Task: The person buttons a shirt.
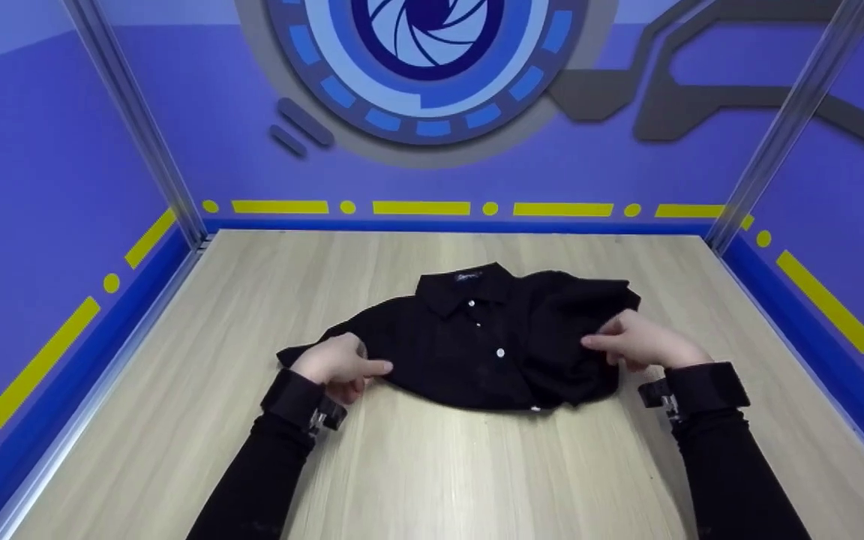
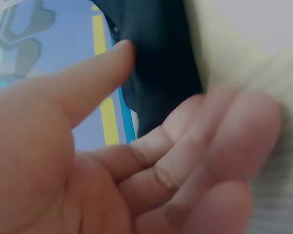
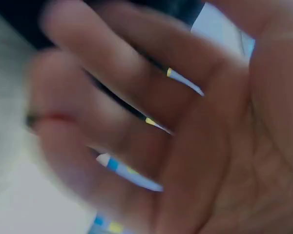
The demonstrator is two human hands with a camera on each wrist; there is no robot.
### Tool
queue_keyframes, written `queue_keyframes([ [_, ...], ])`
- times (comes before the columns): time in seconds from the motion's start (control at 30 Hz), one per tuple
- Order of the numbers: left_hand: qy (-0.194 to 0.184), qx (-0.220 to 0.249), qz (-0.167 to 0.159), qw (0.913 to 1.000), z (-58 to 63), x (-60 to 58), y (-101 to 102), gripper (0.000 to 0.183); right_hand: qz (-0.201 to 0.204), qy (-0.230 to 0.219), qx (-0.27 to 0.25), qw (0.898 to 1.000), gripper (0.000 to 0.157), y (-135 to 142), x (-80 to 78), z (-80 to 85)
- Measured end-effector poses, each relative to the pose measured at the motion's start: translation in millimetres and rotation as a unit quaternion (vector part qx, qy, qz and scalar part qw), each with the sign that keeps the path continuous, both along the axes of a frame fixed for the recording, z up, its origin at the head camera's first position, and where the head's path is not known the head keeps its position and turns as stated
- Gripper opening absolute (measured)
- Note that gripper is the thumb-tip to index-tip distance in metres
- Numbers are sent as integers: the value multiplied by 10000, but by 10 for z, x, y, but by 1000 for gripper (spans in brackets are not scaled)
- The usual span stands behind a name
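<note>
A black collared shirt (image 1: pixel 439 352) lies bunched on the tabletop, its collar (image 1: pixel 443 294) toward the back wall. White buttons (image 1: pixel 500 352) run down its front. My left hand (image 1: pixel 336 364) is at the shirt's left lower edge, thumb held apart from loosely bent fingers. The left wrist view has nothing between them, with the dark cloth (image 2: pixel 163 58) just past the fingertips. On the other side, my right hand (image 1: pixel 642 341) hovers by the bunched right end, its thumb overlapping the cloth in the head view. Its fingers (image 3: pixel 112 63) are slightly spread and blurred in the right wrist view.
The light wooden table (image 1: pixel 432 480) is bordered by a blue-purple back wall (image 1: pixel 432 180) and side walls with yellow markings. Metal posts (image 1: pixel 139 127) stand at the back corners. Each forearm has a black sleeve and a wrist band (image 1: pixel 706 386).
</note>
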State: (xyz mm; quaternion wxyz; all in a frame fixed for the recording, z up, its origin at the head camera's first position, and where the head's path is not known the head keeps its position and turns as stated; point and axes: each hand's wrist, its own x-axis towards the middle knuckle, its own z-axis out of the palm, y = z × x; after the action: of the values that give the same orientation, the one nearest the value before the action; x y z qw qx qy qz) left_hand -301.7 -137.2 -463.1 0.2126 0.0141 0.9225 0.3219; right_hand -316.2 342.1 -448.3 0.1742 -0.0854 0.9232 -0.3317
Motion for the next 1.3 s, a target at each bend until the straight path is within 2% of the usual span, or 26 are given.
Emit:
queue_keyframes([
  [0.1,268,285,-127,9992,-59,-57,0,29,-206,562,-393,9974,56,8,-88,-86],
  [0.2,415,960,111,9944,-120,-130,9,22,-343,991,-671,9922,60,-3,-157,-193],
  [0.33,849,1828,371,9788,-155,-214,26,21,-481,1438,-945,9839,37,-25,-200,-309],
  [0.4,1326,2003,313,9702,-160,-253,32,22,-625,1536,-1259,9781,33,-39,-208,-337],
  [0.47,1842,2076,253,9604,-153,-285,35,24,-819,1552,-1813,9676,33,-63,-212,-343],
  [0.53,2200,2248,267,9489,-149,-315,38,25,-998,1509,-2622,9479,33,-97,-218,-335],
  [0.57,2363,2318,291,9432,-147,-327,39,26,-1051,1495,-3063,9342,32,-116,-221,-328],
  [0.63,2630,2420,440,9329,-140,-348,39,26,-1113,1423,-3939,9012,28,-155,-228,-311],
  [0.73,2974,2534,696,9179,-134,-374,33,24,-1075,1309,-4930,8534,21,-207,-232,-284],
  [0.8,3116,2752,788,9061,-139,-393,26,22,-991,1227,-5311,8325,21,-228,-231,-270],
  [0.87,3173,3050,712,8951,-144,-407,17,19,-789,1076,-5515,8235,31,-236,-222,-259],
  [0.9,3154,3226,618,8903,-147,-412,14,17,-682,969,-5539,8241,39,-236,-217,-257],
  [0.93,3071,3380,547,8879,-155,-413,12,15,-580,857,-5491,8293,46,-235,-212,-259],
  [0.97,2932,3525,466,8875,-163,-410,12,15,-521,783,-5362,8388,53,-236,-209,-265],
  [1.0,2752,3628,394,8894,-176,-408,12,17,-459,725,-5127,8543,58,-234,-201,-271],
  [1.07,2300,3770,383,8964,-200,-396,17,27,-316,673,-4477,8911,64,-229,-193,-296],
  [1.1,2052,3785,490,9013,-218,-390,22,31,-287,680,-4095,9093,64,-225,-190,-312],
  [1.2,1388,3621,967,9167,-264,-370,27,34,-143,749,-2976,9517,66,-192,-174,-372],
  [1.3,779,3361,1273,9299,-280,-339,2,33,145,685,-2412,9679,53,-143,-185,-442],
])
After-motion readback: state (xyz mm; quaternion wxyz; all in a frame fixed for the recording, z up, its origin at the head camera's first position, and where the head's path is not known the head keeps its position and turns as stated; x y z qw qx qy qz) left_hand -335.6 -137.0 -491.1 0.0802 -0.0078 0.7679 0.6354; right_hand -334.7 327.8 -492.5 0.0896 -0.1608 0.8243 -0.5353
